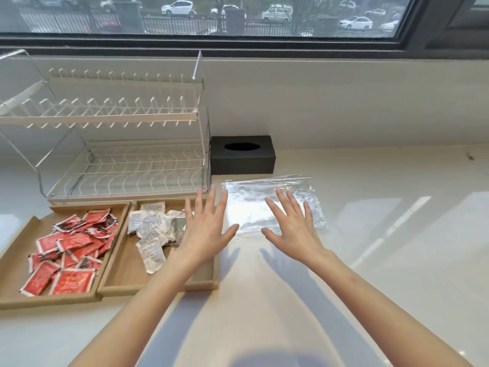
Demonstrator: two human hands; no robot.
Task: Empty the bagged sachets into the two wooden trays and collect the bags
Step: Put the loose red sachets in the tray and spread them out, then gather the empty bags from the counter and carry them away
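Two wooden trays stand side by side at the left of the counter. The left tray (16,263) holds several red sachets (71,247). White sachets (150,231) fill the back of the right tray (127,283). Flat clear plastic bags (251,205) lie stacked on the counter right of the trays. My left hand (205,229) hovers with straight, spread fingers over the right tray's right edge, its fingertips near the bags' left edge. My right hand (293,226) is spread flat over the bags, holding nothing.
A white two-tier dish rack (124,154) stands behind the trays. A black tissue box (242,154) sits against the wall behind the bags. The white counter (383,260) stretches to the right and toward me. A window runs above the wall.
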